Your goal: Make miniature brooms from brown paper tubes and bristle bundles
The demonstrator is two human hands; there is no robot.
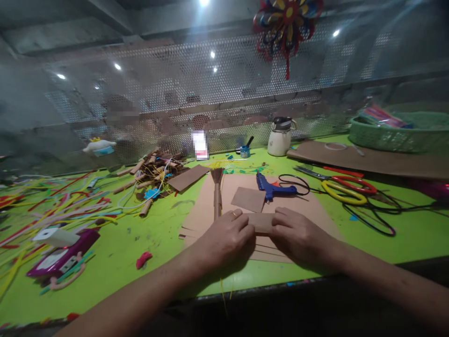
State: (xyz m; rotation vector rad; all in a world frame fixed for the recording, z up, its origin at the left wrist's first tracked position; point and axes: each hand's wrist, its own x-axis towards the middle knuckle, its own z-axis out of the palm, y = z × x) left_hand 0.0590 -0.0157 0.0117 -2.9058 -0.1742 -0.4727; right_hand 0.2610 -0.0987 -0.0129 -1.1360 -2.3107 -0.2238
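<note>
Between my two hands is a small strip of brown paper [261, 223], pinched at both ends. My left hand [226, 236] grips its left end with curled fingers, and my right hand [301, 236] grips the right end. Below them lie stacked sheets of brown paper [203, 201]. A small brush-like bundle [217, 187] with a wrapped paper handle stands out just beyond my left hand. Past the strip lies a loose brown paper rectangle [248, 198], with a blue glue gun [271, 187] next to it.
Scissors with red and yellow handles [345, 191] and a black cord [382, 224] lie at right. A pile of paper rolls [154, 171], coloured strips [80, 206] and a purple power strip [66, 255] are at left. A white jug [279, 138] and green basket [400, 133] stand behind.
</note>
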